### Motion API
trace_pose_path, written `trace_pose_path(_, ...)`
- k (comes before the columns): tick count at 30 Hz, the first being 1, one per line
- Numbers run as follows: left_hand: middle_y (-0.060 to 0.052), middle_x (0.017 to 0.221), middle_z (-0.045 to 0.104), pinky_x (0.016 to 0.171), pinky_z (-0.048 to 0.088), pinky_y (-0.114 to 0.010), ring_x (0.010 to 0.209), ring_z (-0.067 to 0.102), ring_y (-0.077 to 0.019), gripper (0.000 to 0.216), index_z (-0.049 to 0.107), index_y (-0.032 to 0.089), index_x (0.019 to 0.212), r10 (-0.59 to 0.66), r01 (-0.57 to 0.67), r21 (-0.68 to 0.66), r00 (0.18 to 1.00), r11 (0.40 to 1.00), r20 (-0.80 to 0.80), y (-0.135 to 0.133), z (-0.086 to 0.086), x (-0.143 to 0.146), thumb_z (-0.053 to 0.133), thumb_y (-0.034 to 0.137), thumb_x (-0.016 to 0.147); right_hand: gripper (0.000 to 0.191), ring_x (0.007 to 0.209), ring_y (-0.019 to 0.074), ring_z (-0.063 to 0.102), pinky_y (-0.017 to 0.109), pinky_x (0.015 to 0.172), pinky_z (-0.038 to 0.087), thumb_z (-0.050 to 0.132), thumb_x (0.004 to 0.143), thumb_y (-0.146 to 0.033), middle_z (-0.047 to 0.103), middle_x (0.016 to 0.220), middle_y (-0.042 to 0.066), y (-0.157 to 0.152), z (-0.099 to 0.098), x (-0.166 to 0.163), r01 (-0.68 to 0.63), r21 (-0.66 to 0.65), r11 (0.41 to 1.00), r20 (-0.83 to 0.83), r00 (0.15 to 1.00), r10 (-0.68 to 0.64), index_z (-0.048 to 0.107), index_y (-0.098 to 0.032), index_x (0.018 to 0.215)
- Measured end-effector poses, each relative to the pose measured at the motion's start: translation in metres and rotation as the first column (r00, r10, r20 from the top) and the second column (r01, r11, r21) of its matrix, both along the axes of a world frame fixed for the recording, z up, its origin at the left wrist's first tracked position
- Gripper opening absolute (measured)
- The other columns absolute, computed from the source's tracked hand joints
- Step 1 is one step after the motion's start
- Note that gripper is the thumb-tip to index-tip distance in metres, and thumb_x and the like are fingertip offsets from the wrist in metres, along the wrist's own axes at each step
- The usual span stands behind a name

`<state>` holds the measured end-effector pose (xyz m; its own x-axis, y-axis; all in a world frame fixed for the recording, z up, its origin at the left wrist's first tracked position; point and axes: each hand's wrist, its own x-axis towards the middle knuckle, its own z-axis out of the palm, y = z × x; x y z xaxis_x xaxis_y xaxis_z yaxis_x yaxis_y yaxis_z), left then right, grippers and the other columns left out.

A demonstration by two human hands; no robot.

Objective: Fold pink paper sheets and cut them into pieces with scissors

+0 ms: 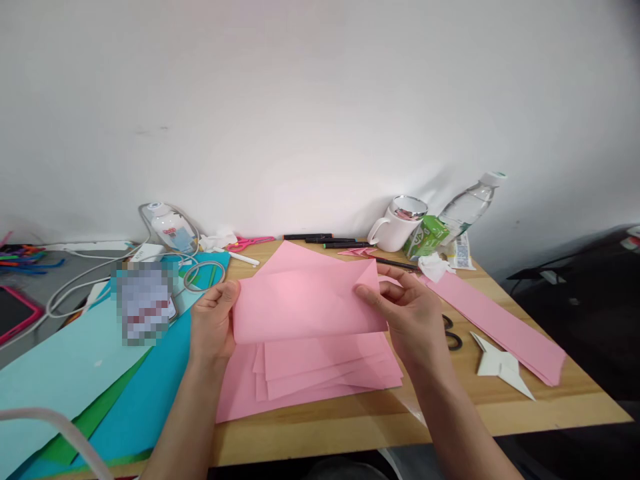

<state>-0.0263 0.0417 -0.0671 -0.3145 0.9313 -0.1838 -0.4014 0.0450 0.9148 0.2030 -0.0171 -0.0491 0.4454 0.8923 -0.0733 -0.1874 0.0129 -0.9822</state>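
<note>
I hold a pink paper sheet point(305, 303) up over the wooden table point(350, 420), one part of it folded over. My left hand point(213, 323) grips its left edge, thumb on the front. My right hand point(407, 310) pinches its right edge between thumb and fingers. Under the sheet lies a stack of several more pink sheets point(320, 377).
Blue and green paper sheets point(75, 380) cover the table's left. Pink paper strips point(500, 327), a white folded paper shape point(503, 367) and black scissors point(453, 333) lie right. At the back stand a white mug point(395, 227), a water bottle point(467, 207), a green carton point(425, 237), markers point(325, 239) and cables point(100, 273).
</note>
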Motion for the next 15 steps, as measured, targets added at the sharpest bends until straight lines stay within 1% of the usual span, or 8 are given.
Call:
trace_pose_path(3, 0.003, 0.053, 0.060, 0.048, 0.044, -0.020, 0.049, 0.050, -0.0080, 0.032, 0.064, 0.014, 0.058, 0.024, -0.024, -0.009, 1.000, 1.000, -0.008, 0.000, -0.002, 0.000, 0.084, 0.035, 0.043, 0.051, 0.055, 0.0169, 0.060, 0.028, 0.051, 0.048, 0.082, 0.055, -0.035, 0.066, 0.060, 0.000, 0.000, 0.000, -0.001, 0.003, -0.001, 1.000, 0.008, 1.000, -0.003, 0.062, -0.017, 0.099)
trace_pose_path(8, 0.003, 0.052, 0.060, 0.048, 0.045, -0.022, 0.049, 0.053, -0.0098, 0.038, 0.065, 0.014, 0.061, -0.026, 0.028, -0.064, 0.999, 0.998, 0.036, 0.004, -0.009, -0.003, 0.085, 0.038, 0.039, 0.048, 0.054, 0.0149, 0.058, 0.027, 0.051, 0.048, 0.081, 0.058, -0.033, 0.065, 0.062, -0.001, -0.002, 0.010, -0.009, -0.025, 0.012, 1.000, -0.013, 1.000, 0.025, 0.061, -0.018, 0.099)
trace_pose_path(15, 0.002, 0.055, 0.062, 0.048, 0.043, -0.021, 0.051, 0.053, -0.0100, 0.041, 0.063, 0.014, 0.059, -0.002, 0.004, -0.056, 0.999, 0.998, 0.032, 0.002, -0.006, -0.002, 0.086, 0.040, 0.036, 0.047, 0.050, 0.0143, 0.057, 0.026, 0.047, 0.048, 0.082, 0.055, -0.033, 0.064, 0.057, -0.001, -0.002, 0.014, -0.011, 0.012, 0.034, 0.999, -0.038, 0.999, -0.011, 0.062, -0.019, 0.095)
